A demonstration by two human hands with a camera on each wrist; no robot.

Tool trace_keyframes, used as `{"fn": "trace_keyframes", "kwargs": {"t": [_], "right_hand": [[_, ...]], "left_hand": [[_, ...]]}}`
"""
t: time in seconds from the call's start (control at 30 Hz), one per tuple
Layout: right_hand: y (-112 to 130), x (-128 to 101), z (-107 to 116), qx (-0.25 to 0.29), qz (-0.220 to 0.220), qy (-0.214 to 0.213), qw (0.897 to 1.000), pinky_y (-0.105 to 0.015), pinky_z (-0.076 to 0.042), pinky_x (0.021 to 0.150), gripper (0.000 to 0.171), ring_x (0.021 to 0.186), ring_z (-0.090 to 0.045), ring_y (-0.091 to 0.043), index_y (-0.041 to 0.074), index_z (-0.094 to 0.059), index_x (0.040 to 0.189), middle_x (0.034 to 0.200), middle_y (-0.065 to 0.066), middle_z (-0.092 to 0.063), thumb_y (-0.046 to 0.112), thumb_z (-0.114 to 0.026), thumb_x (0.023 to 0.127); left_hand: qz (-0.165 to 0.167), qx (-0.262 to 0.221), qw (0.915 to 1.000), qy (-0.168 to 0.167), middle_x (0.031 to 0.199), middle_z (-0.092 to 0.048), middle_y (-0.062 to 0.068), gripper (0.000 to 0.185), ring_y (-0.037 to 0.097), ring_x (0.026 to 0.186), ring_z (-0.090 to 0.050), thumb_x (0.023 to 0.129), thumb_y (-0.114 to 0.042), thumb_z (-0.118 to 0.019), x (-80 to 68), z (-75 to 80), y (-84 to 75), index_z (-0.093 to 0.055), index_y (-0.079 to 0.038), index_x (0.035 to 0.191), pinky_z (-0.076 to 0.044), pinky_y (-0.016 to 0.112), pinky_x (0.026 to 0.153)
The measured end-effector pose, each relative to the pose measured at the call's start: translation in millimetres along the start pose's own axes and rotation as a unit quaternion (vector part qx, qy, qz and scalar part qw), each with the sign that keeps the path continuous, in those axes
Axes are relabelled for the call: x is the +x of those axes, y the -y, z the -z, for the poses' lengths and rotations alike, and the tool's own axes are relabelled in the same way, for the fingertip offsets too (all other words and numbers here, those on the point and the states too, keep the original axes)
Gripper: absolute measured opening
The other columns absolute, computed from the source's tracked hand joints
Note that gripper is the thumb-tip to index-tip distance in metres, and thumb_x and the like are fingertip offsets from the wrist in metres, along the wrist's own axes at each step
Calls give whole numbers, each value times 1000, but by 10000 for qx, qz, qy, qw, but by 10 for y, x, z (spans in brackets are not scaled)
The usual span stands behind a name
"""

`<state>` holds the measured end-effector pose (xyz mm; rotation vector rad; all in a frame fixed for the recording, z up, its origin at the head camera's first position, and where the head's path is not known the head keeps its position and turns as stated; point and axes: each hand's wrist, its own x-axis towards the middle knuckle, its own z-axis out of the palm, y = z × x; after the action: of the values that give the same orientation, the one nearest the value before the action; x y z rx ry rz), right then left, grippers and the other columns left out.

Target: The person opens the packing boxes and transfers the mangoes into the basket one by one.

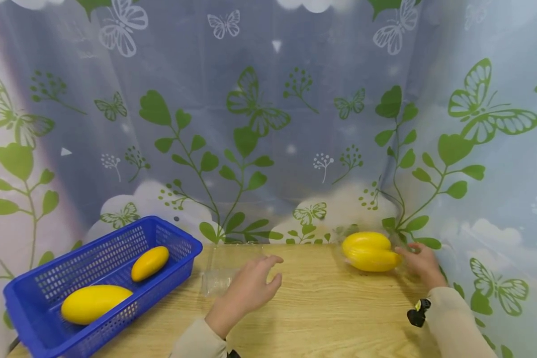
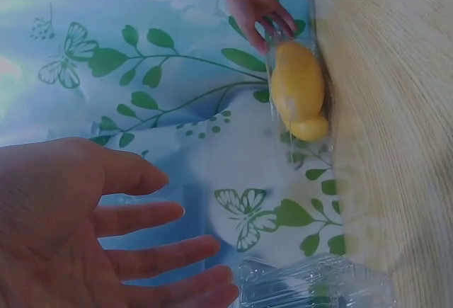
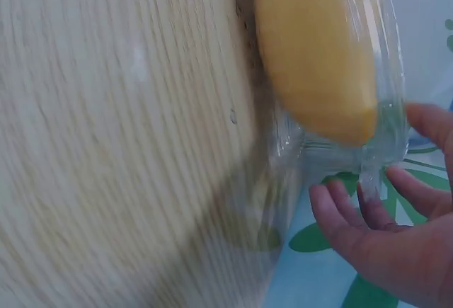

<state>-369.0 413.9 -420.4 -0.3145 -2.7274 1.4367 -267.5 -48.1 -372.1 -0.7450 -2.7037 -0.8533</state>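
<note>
A clear plastic clamshell box (image 3: 393, 74) with yellow mangoes (image 1: 371, 251) inside stands on the wooden table at the right, close to the curtain. My right hand (image 1: 420, 261) is at the box's right end, its fingers spread and slightly bent, fingertips right at the plastic edge and small tab. Above the middle of the table hovers my left hand (image 1: 252, 286), palm inward, fingers apart and nothing held. Just beyond it lies an empty clear plastic box (image 2: 311, 283), partly covered by the hand in the head view.
A blue perforated basket (image 1: 165, 298) stands at the left, holding a larger mango (image 1: 94, 303) and a smaller mango (image 1: 149, 263). A curtain (image 1: 268, 164) with butterflies and leaves hangs along the back and right edges of the wooden table (image 1: 322, 318).
</note>
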Motion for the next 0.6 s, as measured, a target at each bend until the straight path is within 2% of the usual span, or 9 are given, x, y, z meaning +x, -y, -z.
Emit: {"fn": "trace_keyframes", "kwargs": {"t": [0.1, 0.17, 0.3, 0.4, 0.6], "right_hand": [[-23, -7, -25, 419, -47, 238, 9988, -40, -61, 94, 86, 121, -61, -47, -7, -15, 161, 160, -43, -19, 48, -51, 106], [-7, -18, -52, 583, -40, 400, 9975, -39, -60, 97, 83, 132, -52, -49, -6, -12, 162, 162, -42, -16, 44, -50, 107], [40, -47, -89, 777, 22, 650, 9948, -32, -60, 92, 80, 136, -44, -47, -6, -9, 163, 164, -40, -12, 37, -48, 108], [89, -75, -125, 848, 35, 821, 9930, -36, -59, 97, 80, 143, -33, -51, -8, -8, 161, 163, -40, -11, 35, -49, 108], [184, -123, -211, 732, 1, 1200, 9901, -44, -58, 100, 83, 138, -39, -51, -8, -7, 161, 161, -39, -15, 35, -51, 107]], "left_hand": [[13, -95, 9999, 106, 132, -69, 17, 36, 34, 115, -69, 100, -17, -62, 8, -28, -19, -65, -7, 134, -60, 48, 89], [24, -140, 9998, 165, 133, -68, 17, 36, 33, 112, -70, 100, -17, -62, 12, -35, -31, -64, -7, 135, -60, 47, 89], [10, -220, 9995, 213, 133, -68, 16, 36, 32, 113, -69, 101, -17, -61, 25, -49, -60, -64, -7, 136, -59, 48, 92], [-36, -215, 9996, 164, 133, -68, 15, 36, 32, 119, -67, 101, -17, -61, 31, -61, -89, -64, -8, 136, -59, 49, 96], [-136, -228, 9995, 163, 134, -68, 13, 37, 31, 118, -68, 100, -18, -62, 59, -114, -142, -64, -9, 136, -59, 47, 96]]}}
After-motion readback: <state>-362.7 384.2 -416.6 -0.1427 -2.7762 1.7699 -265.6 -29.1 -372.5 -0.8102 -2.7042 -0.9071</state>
